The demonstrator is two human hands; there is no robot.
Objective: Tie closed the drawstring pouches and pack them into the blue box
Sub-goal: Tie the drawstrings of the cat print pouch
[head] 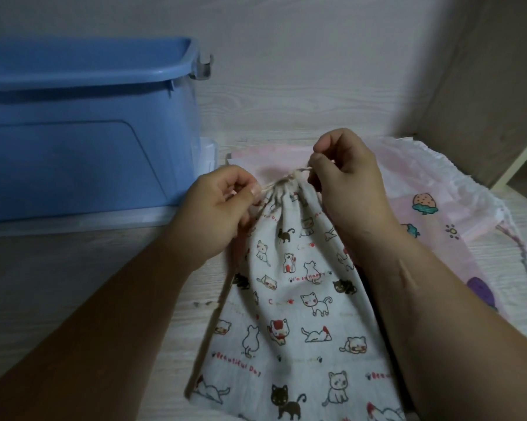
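Mid-frame on the desk, the cat pouch is cinched; left hand and right hand pinch its cord, knot unfinished. Pink pouches wait right; blue box, upper left, contents unseen.

a pale wood-grain surface carries everything. at the far left stands a blue plastic box, resting on a translucent lid. right of centre lies a cat-print drawstring pouch, its gathered top overlapping a pink strawberry-print pouch beside it. another pale pink pouch lies further back. a few dark specks sit left of the cat-print pouch.
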